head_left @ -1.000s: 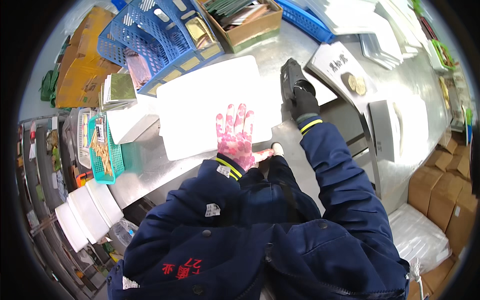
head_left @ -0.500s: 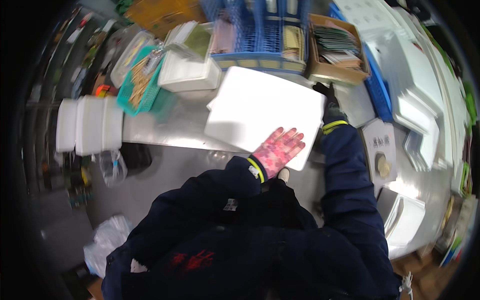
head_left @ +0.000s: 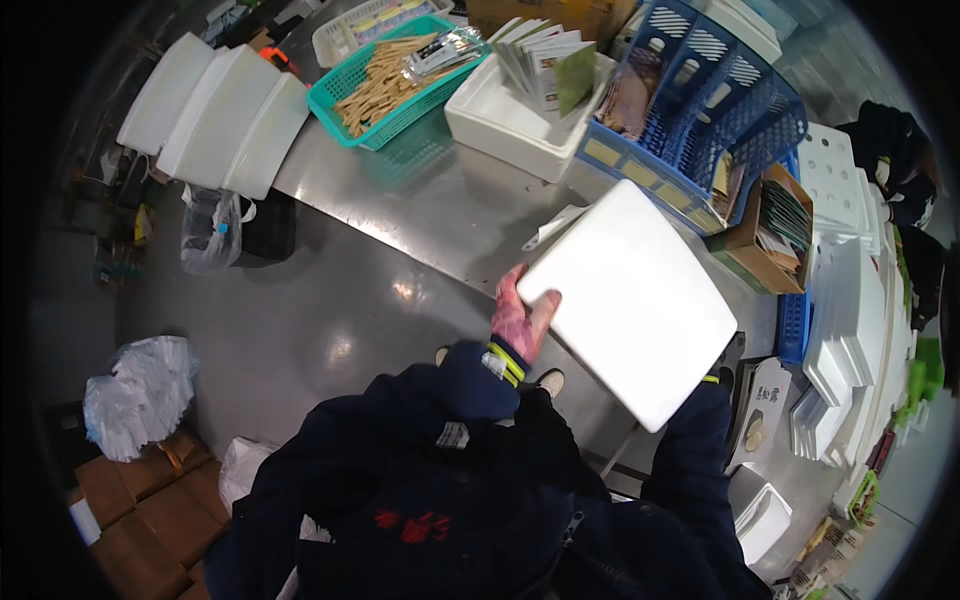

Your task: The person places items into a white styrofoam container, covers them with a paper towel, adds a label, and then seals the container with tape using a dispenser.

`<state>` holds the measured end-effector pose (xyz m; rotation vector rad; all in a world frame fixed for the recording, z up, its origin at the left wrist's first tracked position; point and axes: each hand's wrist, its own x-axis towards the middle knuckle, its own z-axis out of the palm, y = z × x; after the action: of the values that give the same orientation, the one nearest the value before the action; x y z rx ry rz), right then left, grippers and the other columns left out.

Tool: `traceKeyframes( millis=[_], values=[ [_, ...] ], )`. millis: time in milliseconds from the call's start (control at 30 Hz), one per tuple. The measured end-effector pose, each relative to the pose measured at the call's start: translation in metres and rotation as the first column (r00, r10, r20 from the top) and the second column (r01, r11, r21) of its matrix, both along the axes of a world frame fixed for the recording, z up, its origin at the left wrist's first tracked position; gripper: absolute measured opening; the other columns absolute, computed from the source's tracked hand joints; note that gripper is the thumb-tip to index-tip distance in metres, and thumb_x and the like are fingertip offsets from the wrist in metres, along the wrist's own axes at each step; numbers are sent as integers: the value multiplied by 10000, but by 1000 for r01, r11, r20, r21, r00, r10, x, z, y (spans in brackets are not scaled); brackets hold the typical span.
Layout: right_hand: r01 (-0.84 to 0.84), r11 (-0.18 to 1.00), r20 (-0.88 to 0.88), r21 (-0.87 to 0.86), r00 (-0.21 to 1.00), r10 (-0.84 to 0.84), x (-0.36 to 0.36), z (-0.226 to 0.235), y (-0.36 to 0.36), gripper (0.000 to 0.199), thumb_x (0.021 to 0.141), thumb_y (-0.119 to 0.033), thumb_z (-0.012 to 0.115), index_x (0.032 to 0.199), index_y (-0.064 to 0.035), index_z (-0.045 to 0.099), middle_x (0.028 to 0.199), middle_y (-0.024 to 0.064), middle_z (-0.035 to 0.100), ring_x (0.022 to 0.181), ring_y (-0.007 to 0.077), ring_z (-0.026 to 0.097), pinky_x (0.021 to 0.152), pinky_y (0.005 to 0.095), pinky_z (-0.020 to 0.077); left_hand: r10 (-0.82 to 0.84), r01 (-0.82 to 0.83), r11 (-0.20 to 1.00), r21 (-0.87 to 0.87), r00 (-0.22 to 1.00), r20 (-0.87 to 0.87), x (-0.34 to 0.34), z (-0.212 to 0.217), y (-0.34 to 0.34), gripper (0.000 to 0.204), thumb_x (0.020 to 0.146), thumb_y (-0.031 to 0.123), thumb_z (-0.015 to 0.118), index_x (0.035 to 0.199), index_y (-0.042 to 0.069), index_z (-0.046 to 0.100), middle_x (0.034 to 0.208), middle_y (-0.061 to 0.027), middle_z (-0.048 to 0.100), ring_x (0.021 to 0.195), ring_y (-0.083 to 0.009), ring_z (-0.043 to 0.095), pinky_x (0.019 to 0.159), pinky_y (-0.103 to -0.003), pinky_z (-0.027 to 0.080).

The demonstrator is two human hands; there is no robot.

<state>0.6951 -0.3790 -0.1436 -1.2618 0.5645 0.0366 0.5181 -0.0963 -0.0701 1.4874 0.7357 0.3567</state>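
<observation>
- Grey metal tabletop is running diagonally across the scene, its near edge dropping off toward the glossy floor.
- Along its far side, a teal basket of wooden clips, a white foam box holding upright cards and a blue rack are standing in a row.
- Beyond the rack's right end, a cardboard box of packets is sitting, with stacked white foam pieces crowding the right side.
- White foam boxes are standing at the tabletop's left end, and brown cartons are filling the lower left.
- One white panel is tilting in front of the rack and overhanging the near edge, its far corner appearing close to the rack's front.
- Of the hands, the left hand, in a pink patterned glove, is pinching the panel's left corner, thumb over the face; the right sleeve is passing behind the panel, so how the right hand is set, one cannot tell.
- Metal surface is showing between basket and near edge, while floor is spreading left of the person.
</observation>
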Motion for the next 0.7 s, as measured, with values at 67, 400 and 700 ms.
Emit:
traceKeyframes(
  millis=[67,400,700],
  values=[
    [-113,971,-28,-212,994,109,-76,-33,60,506,962,-381,324,1283,-12,453,1306,152,474,1168,270,478,1025,341,339,-11,5,994,113,999,52,-40,34,16,683,769,220,663,1302,-33,319,1309,-229,338,1171,-331,422,996,-377,342],
    [-941,230,-183,-249,279,943,-282,-20,372,481,963,-355,336,1278,-13,459,1308,148,473,1171,268,477,1025,340,341,-35,-287,764,578,876,481,-161,125,162,814,621,314,765,1301,39,413,1294,-181,452,1244,-380,400,1029,-543,228],
    [-828,209,213,-520,112,971,-105,134,615,459,963,-331,348,1274,-14,465,1310,144,472,1174,266,475,1024,340,342,28,-577,430,694,777,629,-188,129,247,568,712,419,704,1100,44,526,1157,-168,550,1091,-364,540,968,-501,341]
  ],
)
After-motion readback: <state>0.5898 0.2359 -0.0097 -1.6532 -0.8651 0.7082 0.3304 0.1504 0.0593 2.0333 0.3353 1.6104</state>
